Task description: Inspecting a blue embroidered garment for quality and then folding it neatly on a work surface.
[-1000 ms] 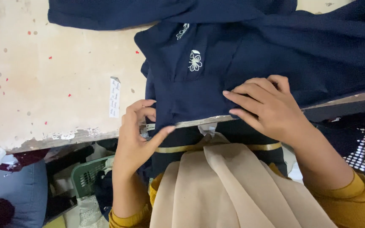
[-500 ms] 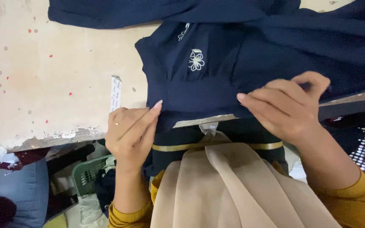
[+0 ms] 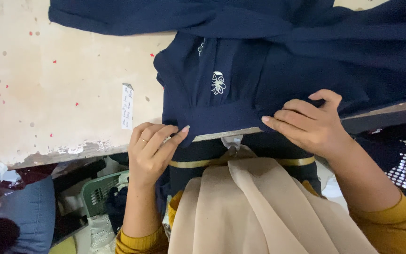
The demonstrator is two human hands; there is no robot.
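Both hands have slid lower: left hand (image 3: 152,149) pinches the navy garment (image 3: 240,89) at the table (image 3: 48,94) edge, right hand (image 3: 312,123) grips its hem, fingertips hidden underneath.

Setting was a garment workroom, most likely a small tailoring or clothes-finishing shop rather than a home. Work surface was a worn cream table (image 3: 48,94) with chipped, peeling paint along its front edge and scattered red and grey specks. A narrow white paper tag (image 3: 127,106) lay on it. Several pieces of dark navy garment (image 3: 269,56) were spread and stacked across the tabletop, one bearing a small white embroidered flower (image 3: 218,83). Below the table edge stood a green plastic basket (image 3: 100,192) holding cloth, with white lace fabric (image 3: 100,231) and other bundled textiles beside it.
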